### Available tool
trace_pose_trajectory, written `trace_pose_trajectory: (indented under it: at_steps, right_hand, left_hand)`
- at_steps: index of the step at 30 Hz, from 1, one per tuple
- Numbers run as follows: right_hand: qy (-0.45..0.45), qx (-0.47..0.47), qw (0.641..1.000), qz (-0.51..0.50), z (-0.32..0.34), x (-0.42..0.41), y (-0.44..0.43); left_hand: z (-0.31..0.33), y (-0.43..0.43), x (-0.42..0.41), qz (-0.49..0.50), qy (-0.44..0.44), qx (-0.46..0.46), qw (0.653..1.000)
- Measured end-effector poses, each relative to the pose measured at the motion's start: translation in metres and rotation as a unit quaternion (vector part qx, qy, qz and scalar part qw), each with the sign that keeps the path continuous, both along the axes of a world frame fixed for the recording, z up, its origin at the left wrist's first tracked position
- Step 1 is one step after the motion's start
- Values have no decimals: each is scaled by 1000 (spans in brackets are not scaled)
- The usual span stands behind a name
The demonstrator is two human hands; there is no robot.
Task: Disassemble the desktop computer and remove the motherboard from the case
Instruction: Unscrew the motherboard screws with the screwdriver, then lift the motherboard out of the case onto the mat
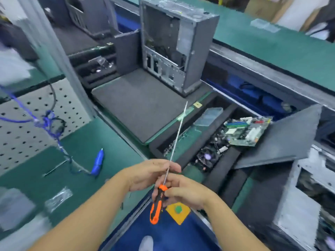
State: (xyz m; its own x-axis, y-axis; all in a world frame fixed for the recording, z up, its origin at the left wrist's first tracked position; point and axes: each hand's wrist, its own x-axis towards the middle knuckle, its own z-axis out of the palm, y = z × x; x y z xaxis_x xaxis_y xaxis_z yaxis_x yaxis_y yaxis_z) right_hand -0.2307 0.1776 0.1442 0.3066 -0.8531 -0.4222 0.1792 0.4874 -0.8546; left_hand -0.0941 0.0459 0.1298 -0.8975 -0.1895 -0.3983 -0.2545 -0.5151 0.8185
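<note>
Two hands meet low in the view around a long screwdriver [164, 185]: the right hand [183, 192] is closed around the top of its orange and black handle, and the left hand [150, 173] curls its fingers around the thin shaft just above it. The shaft points up and away toward the computer case [174, 49], which stands upright with its side open on the far end of a grey foam mat [137, 105], well apart from both hands. A motherboard [246, 131] lies in the foam-lined bin [226, 165] to the right, tilted on other loose parts, nearer the right hand than the case is. Whether the case holds another board cannot be told; its inside is dim and blurred. The likely trouble from here is the long, slender shaft: reaching so far into the case, the tip could slip off a screw head and scrape a board or cable. The upright case could also tip if pushed hard with no hand bracing it.
</note>
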Motion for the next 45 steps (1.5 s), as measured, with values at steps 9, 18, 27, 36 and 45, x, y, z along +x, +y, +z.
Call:
trace_pose_trajectory:
  at_steps: [9,18,27,36,45]
  right_hand:
    - [286,50,956,-47,-96,97,-91]
    - [410,95,905,-54,-154,150,-122]
    - [398,63,915,5,-137,132,-109]
    - [282,52,943,-166,-26,51,-73]
    - [302,7,879,-369,84,-62,54]
  left_hand:
    - [-86,-16,81,272,-226,-110,929]
    - [-141,-18,87,301,-336,-120,885]
    - [-133,-24,71,298,-412,-260,821]
    - [-37,-30,-3,366,-234,-215,875]
    - [80,72,-150,229,-6,-206,951]
